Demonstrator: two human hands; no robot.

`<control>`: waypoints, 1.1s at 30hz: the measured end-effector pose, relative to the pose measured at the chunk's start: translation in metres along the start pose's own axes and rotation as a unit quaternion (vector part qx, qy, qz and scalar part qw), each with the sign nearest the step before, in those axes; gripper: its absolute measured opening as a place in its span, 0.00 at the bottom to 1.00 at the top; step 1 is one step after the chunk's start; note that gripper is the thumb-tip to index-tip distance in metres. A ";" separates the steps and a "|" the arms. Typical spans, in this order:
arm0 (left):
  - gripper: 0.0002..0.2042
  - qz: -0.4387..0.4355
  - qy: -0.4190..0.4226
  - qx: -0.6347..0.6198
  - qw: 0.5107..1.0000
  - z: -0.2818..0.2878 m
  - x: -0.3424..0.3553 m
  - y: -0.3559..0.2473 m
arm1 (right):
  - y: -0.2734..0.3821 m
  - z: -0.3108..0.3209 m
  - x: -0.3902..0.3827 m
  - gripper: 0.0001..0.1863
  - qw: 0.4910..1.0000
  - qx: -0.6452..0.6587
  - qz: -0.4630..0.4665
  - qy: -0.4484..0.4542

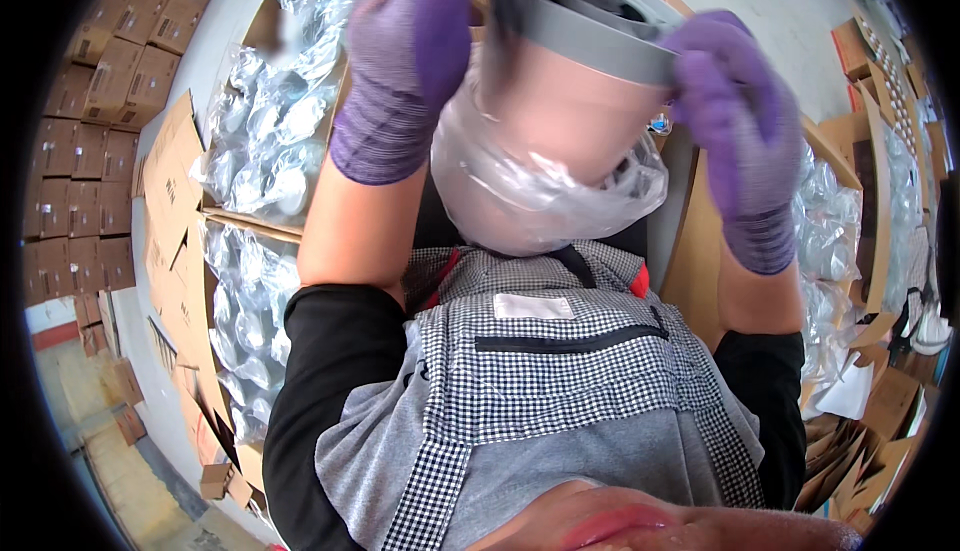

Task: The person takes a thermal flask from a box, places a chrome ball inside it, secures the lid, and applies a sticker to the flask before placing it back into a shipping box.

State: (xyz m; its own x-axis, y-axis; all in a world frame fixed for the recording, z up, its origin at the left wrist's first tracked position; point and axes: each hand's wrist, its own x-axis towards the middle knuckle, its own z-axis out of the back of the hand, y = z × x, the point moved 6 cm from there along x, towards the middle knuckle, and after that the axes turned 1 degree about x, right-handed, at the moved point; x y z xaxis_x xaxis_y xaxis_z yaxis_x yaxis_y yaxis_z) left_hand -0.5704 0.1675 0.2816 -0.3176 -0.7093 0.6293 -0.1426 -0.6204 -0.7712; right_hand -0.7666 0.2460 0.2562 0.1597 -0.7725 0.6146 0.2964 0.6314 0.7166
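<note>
A pink cylindrical container [580,101] with a grey lid [590,26] is held up close in front of my chest, tilted and blurred by motion. Its lower part sits inside a clear plastic bag [540,196], bunched loosely around it. My left hand [420,31], in a purple knit glove, is at the container's upper left; its fingertips are partly cut off by the upper edge. My right hand [735,111], gloved alike, has its fingers curled against the right side of the grey lid.
Open cartons at my left hold several plastic-wrapped items [265,121]. More wrapped items [825,211] fill cartons at my right. Closed brown boxes [90,171] are stacked at the far left. Flattened cardboard [850,451] lies at the lower right.
</note>
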 end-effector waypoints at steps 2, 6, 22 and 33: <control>0.25 -0.021 0.032 -0.028 0.999 0.001 0.002 -0.011 | -0.020 0.033 -0.013 0.14 0.991 0.128 -0.026 -0.031; 0.33 -0.067 0.255 -0.005 0.964 -0.021 0.020 -0.014 | -0.058 0.020 0.006 0.20 0.892 0.448 -0.064 0.011; 0.11 0.001 -0.034 0.274 0.961 0.015 0.003 0.000 | -0.017 -0.024 -0.016 0.14 0.992 -0.051 -0.043 -0.104; 0.15 -0.014 -0.055 0.279 0.958 0.013 0.002 -0.001 | -0.009 -0.050 -0.014 0.13 0.968 -0.038 -0.220 -0.116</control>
State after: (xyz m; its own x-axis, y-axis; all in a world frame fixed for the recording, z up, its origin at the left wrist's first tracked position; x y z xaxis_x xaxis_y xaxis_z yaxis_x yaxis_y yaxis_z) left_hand -0.5590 0.1618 0.2847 -0.2157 -0.7018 0.6789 0.3846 -0.7002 -0.6015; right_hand -0.7240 0.2477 0.2245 -0.2112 -0.9236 0.3199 0.3583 0.2314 0.9045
